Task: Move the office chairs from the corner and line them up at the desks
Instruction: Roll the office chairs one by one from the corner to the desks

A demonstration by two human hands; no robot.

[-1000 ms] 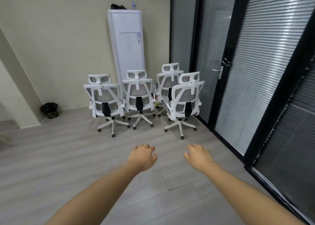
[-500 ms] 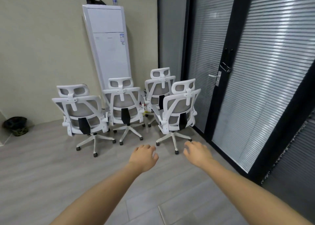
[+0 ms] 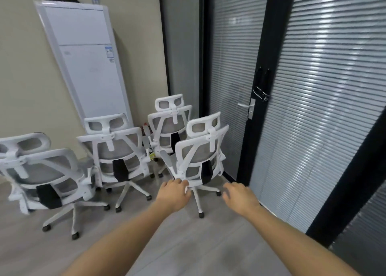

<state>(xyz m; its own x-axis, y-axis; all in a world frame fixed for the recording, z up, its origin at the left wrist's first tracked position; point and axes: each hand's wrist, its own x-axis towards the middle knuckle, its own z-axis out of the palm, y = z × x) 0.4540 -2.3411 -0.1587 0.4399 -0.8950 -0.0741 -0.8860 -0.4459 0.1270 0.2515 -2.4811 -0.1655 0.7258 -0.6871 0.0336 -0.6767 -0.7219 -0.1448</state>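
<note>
Chairs, four of them, white-framed with grey mesh backs, are bunched in the far corner, and they loom much larger than half a second ago, the whole cluster now filling the middle of the head view. Nearest right is the front chair (image 3: 200, 156), just beside the dark-framed glass door (image 3: 234, 77) with its metal handle (image 3: 247, 106); behind it, farther into the corner, stands the rear chair (image 3: 170, 119). To the left sits the middle chair (image 3: 117, 148), in front of the tall white air conditioner (image 3: 87, 62), and at the far left edge the left chair (image 3: 39, 171), blurred and partly cut off. Both arms reach forward as before, but the hands now overlap the front chair's base instead of bare grey floor (image 3: 188, 244). Left hand (image 3: 174, 195) is palm down, fingers loosely curled and holding nothing, its knuckles right at the lower rim of that chair's back; whether they touch I cannot tell. Right hand (image 3: 240, 196) hovers to the right of the chair's wheeled legs, fingers relaxed and slightly bent, gripping nothing, apart from the frame.
</note>
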